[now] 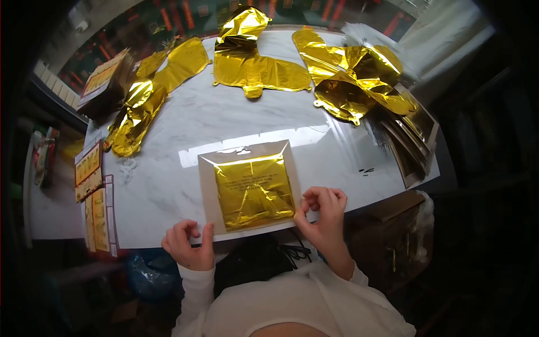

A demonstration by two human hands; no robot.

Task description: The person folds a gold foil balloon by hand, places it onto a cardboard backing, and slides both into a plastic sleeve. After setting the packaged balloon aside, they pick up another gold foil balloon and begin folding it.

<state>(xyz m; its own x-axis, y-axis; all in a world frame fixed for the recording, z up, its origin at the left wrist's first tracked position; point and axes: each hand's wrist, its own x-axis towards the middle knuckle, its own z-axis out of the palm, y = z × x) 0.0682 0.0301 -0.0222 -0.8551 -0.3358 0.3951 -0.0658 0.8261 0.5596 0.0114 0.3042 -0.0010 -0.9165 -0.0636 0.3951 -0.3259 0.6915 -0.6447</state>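
Note:
A clear package [255, 191] with folded gold foil inside and a cardboard-coloured border lies flat at the table's near edge. Small dark print shows on its front, and a hang hole is at its top. My left hand [191, 243] is beside its lower left corner, thumb and fingers apart, holding nothing. At the lower right side, my right hand [323, 219] has its thumb against the package's edge, with its fingers curled; whether it grips the edge is too small to tell.
Gold foil balloons lie on the white table [185, 123] at the back left [151, 95], back centre [252, 67] and back right [353, 73]. Printed card stacks [104, 81] stand at the left, brown cards [407, 146] at the right. A box [390, 236] sits below the right edge.

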